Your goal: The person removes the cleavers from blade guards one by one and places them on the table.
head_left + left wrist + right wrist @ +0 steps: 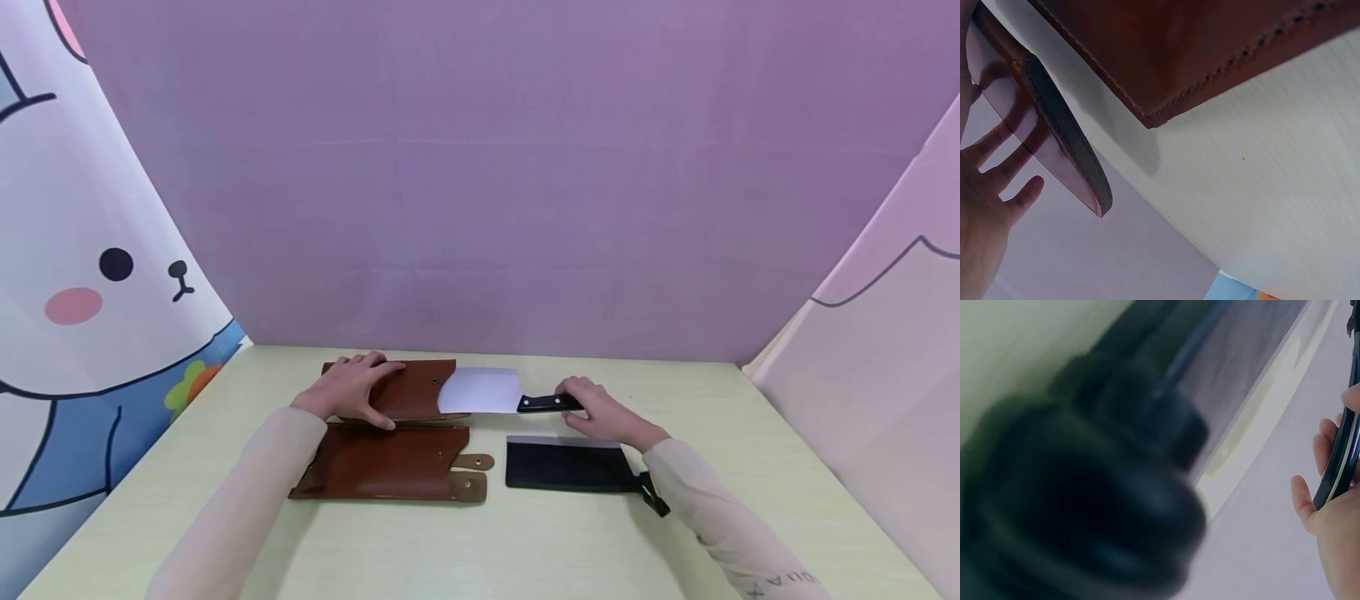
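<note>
Across the pale wooden table (525, 542), seen from the head view, the left hand (352, 387) lies on top of the far brown leather sheath (408, 389), fingers curled over its edge and thumb at its near side, holding it down. The right hand (600, 410) has its fingers clamped round the black handle of a broad silver-bladed cleaver (487, 392), whose blade tip sits at the mouth of that sheath, partly tucked in. Judging by this, the blade is at the sheath's opening, either going in or coming out; the next move calls for a straight slide along the sheath's length while the left hand pins the leather. Just nearer than the far sheath lies a second brown leather sheath (386, 473) with snap tabs, and right of that a dark black cleaver (570, 467) lies flat. Count: two sheaths, two cleavers, two hands.

From the left wrist view, the stitched corner of the near sheath (1210, 50) fills the top; the far sheath's edge (1066, 134) lifts off the table under the fingers (1019, 194).

From the right wrist view, fingers (1325, 447) wrap the black handle (1341, 456); the dark cleaver (1085, 506) is a blurred mass.
</note>
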Available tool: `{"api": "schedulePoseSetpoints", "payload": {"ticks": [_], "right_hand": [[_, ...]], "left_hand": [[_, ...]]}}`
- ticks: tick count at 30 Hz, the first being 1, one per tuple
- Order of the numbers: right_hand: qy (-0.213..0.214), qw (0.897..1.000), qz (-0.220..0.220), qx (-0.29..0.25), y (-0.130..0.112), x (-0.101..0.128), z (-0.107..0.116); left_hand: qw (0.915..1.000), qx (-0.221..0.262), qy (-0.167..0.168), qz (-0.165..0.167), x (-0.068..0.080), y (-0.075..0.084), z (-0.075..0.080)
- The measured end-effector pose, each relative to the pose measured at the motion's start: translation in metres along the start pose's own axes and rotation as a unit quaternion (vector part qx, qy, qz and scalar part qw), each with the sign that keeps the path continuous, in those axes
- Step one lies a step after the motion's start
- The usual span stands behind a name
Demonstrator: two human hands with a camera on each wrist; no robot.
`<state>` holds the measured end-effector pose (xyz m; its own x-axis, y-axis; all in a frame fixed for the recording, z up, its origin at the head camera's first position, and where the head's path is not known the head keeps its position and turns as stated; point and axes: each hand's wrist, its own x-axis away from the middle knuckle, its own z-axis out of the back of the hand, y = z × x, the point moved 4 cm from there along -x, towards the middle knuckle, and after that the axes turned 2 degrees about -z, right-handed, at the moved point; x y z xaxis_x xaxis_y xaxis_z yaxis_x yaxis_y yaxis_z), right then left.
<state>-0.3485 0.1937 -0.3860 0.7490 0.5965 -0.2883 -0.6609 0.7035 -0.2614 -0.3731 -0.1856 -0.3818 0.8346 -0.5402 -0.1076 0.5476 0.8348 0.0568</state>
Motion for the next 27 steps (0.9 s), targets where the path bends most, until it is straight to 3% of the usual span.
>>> {"api": "schedulePoseSetpoints", "payload": {"ticks": [27], "right_hand": [[0.011,1.000,-0.005,-0.001,0.010,0.018,0.009]], "left_hand": [[1.0000,0.001,-0.001,-0.003,0.004,0.000,0.003]]}}
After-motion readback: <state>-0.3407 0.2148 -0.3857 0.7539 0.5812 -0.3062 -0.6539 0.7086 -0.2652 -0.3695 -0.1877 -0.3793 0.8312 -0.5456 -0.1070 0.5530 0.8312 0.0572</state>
